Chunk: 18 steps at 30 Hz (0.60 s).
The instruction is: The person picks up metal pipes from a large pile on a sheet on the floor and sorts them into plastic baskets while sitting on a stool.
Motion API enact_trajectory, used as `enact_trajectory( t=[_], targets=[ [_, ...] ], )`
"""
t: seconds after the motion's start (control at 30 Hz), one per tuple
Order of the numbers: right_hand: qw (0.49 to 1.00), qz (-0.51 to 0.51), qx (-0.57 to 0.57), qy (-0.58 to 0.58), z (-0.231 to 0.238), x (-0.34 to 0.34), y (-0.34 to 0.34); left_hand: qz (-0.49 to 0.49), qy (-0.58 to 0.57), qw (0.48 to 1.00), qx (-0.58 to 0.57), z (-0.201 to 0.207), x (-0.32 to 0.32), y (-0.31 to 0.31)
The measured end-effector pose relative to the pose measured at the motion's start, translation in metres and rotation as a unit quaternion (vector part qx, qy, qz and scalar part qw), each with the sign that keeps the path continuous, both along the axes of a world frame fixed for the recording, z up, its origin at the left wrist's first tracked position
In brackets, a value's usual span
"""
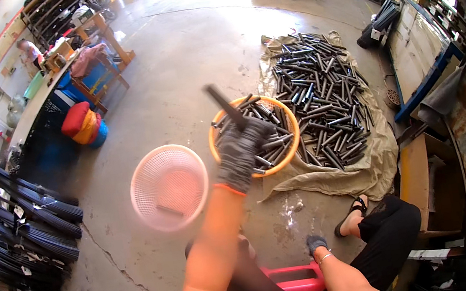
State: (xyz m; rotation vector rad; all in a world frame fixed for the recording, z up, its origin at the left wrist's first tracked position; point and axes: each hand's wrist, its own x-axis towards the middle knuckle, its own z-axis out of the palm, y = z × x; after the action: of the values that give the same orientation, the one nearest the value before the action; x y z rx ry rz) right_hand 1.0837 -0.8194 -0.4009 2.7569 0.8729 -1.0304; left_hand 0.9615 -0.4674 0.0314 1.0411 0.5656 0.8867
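Note:
My left hand [245,147], in a dark grey glove with an orange cuff, is raised over the orange basket [297,136]. It is closed around a short black tube [223,104], which sticks up beyond the fingers, blurred. The orange basket holds many similar tubes. To its left stands a pink mesh basket [142,185] with one tube [169,210] visible at its bottom. My right hand [317,244], gloved in grey with a band at the wrist, hangs low between my knees; its fingers are hidden from view.
A large heap of black tubes [321,97] lies on a tan cloth [385,151] at the right. I sit over a red stool [297,287]. Long dark rod bundles [34,215] stand at left; an open carton [419,179] is at right. A person [31,53] is far left.

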Motion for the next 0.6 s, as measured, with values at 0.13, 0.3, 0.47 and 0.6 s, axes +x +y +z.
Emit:
enact_trajectory(
  t=[0.13,0.3,0.47,0.6],
  targets=[
    [0.905,-0.313,-0.012,0.289,0.045,-0.026,0.002,0.065,-0.116,0.983,-0.124,-0.011,-0.037,0.015],
    [0.886,-0.137,0.368,0.245,0.263,-0.029,0.167,0.042,-0.009,0.995,-0.092,-0.011,-0.020,0.003],
    [0.623,-0.100,0.555,0.542,0.383,-0.046,0.238,-0.009,-0.070,0.995,-0.069,-0.011,-0.015,-0.005],
    [0.673,-0.215,0.459,0.538,0.335,-0.054,0.225,0.033,-0.101,0.993,-0.054,-0.009,-0.020,-0.004]
  ],
)
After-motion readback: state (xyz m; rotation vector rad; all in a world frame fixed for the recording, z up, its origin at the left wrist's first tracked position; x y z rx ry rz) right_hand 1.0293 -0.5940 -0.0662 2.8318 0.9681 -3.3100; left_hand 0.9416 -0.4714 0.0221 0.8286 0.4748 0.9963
